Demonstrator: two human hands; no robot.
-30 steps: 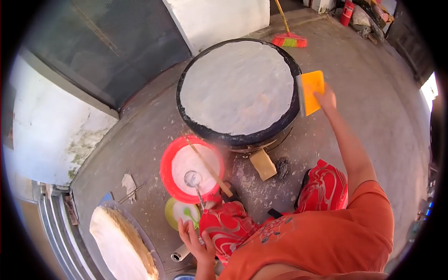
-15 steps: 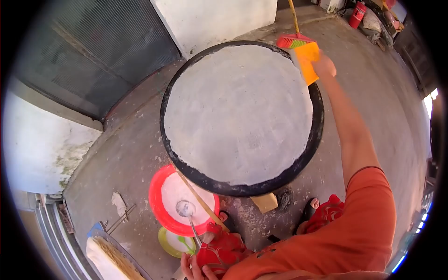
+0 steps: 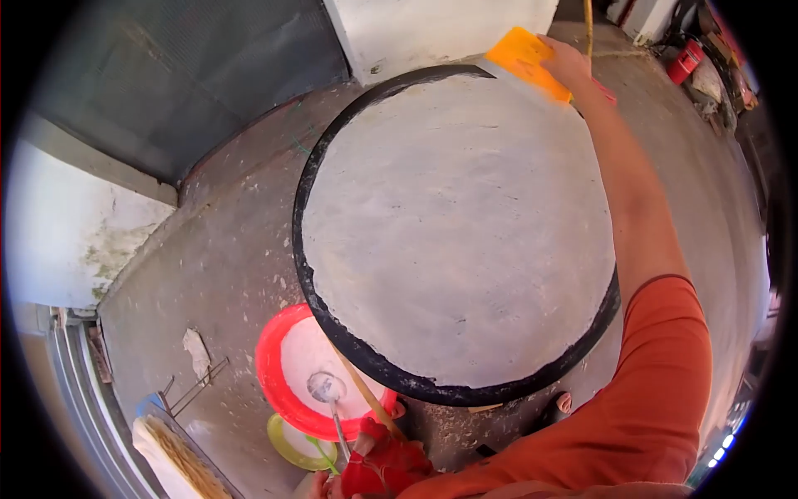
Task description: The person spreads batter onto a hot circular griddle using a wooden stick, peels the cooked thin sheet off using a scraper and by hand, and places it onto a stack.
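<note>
My right hand (image 3: 565, 62) is closed around an orange scraper (image 3: 524, 58), whose pale edge lies along the far rim of a large round black griddle (image 3: 301, 233). A thin, greyish-white layer of batter (image 3: 457, 224) covers most of the griddle, with the black rim showing around it. Only part of my left hand (image 3: 318, 486) shows at the bottom edge, beside the red cloth over my leg; its fingers are mostly hidden. Near it are a red basin (image 3: 278, 387) of white batter, with a ladle (image 3: 327, 387) resting in it, and a wooden stick (image 3: 364, 385).
A yellow-green bowl (image 3: 287, 441) stands by the basin. At lower left, a stack of pale flat sheets (image 3: 179, 461) lies near a wire rack (image 3: 199, 387). A broom handle (image 3: 588, 29) stands behind the griddle, and a red canister (image 3: 686, 62) sits at far right.
My right hand has swept the scraper leftward along the griddle's far rim, spreading batter over it. The griddle looks larger as the view shifted closer. Less of my left hand shows.
</note>
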